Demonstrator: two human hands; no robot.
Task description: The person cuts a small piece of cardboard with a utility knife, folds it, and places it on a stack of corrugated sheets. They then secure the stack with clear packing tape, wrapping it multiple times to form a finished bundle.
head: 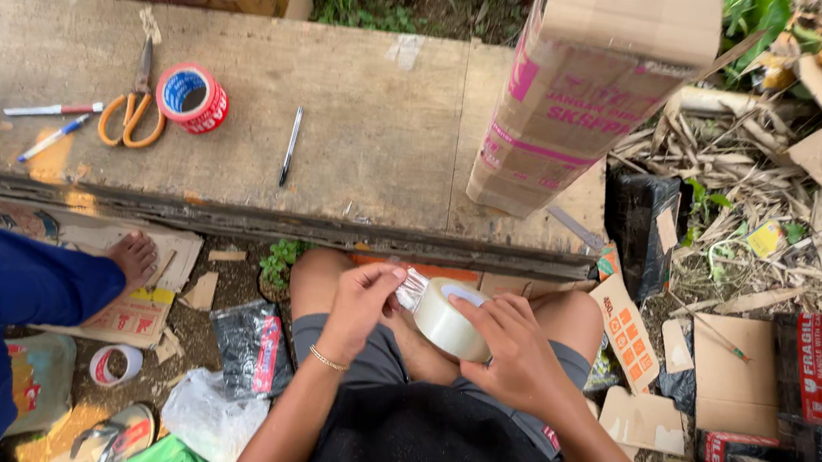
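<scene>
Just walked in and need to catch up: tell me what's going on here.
A seated person holds a roll of clear tape over their lap. The right hand grips the roll while the left hand pinches its loose end. In front of them a wooden bench carries a taped cardboard box, orange-handled scissors, a red and white tape roll and a pen. Another person in a blue sleeve sits to the left.

A seated person's right hand point(520, 352) grips a roll of clear packing tape point(451, 317) while the left hand point(361, 302) pinches its loose end; orange-handled scissors point(134, 110) and a red tape roll point(194, 98) lie at ten o'clock on the wooden bench point(368, 157).
</scene>
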